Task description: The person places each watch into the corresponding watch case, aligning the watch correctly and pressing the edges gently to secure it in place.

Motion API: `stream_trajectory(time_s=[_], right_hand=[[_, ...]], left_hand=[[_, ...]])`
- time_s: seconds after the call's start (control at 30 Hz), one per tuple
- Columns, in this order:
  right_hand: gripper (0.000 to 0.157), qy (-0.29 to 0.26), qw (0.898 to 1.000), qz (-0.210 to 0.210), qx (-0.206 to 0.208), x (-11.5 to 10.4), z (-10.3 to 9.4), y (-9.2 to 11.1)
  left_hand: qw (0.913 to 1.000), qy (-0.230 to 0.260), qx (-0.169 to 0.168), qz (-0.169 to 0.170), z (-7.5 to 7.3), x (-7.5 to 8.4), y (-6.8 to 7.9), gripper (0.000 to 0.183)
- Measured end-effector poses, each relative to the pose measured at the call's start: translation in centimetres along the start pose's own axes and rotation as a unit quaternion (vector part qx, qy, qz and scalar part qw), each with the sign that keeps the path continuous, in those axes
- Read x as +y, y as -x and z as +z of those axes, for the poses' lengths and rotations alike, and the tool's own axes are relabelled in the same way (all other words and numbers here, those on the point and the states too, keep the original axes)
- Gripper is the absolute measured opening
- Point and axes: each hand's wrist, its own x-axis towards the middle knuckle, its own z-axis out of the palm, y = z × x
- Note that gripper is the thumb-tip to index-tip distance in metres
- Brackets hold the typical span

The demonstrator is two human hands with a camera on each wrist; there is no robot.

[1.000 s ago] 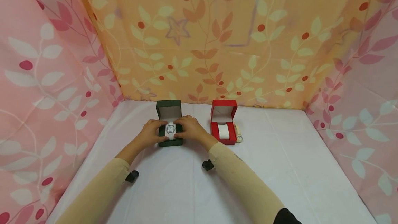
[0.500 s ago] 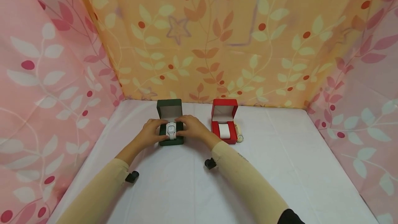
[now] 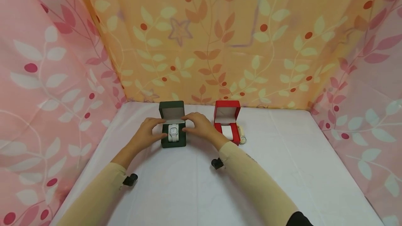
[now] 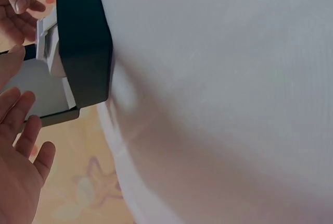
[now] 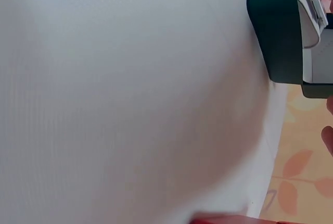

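A white watch (image 3: 173,133) with a squarish face lies wrapped on the cushion inside the open green watch box (image 3: 173,145). My left hand (image 3: 144,134) is at the left side of this box, thumb and fingers spread, holding nothing. On the opposite side my right hand (image 3: 202,128) also has its fingers parted, with the fingertips close to the box's right edge. In the left wrist view, the fingers of my left hand (image 4: 18,166) are extended beside the lid of the green box (image 4: 86,41). The right wrist view shows only a few fingertips at its edge.
An open red watch box (image 3: 227,104) with a white cushion (image 3: 226,132) stands to the right, partly behind my right hand. Against its right side lies a second watch (image 3: 242,137) with a cream strap. White cloth (image 3: 188,191) covers the table; patterned curtains (image 3: 201,37) surround it.
Both hands have drawn apart from the white watch, left hand to the left and right hand to the right. The watch stays on the cushion in the green box.
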Motion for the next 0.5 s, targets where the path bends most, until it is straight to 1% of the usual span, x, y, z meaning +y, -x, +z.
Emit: stream_trajectory(time_s=[0.13, 0.27, 0.4, 0.5], right_hand=[[0.048, 0.001, 1.000, -0.010, 0.017, 0.1, -0.4, 0.1], [0.046, 0.007, 0.999, -0.007, 0.031, 0.2, -0.8, 0.2], [0.044, -0.003, 0.998, 0.000, 0.055, 0.4, -1.5, 0.2], [0.041, -0.007, 0.997, 0.001, 0.072, 0.6, -1.9, 0.2]], left_hand=[[0.9998, 0.003, 0.016, 0.012, -0.6, -0.4, 0.3, 0.058], [0.9991, -0.004, 0.031, 0.027, -1.1, -0.8, 0.5, 0.058], [0.9982, -0.014, 0.046, 0.037, -1.6, -1.1, 0.4, 0.058], [0.9976, -0.012, 0.055, 0.040, -2.0, -1.1, 0.1, 0.058]])
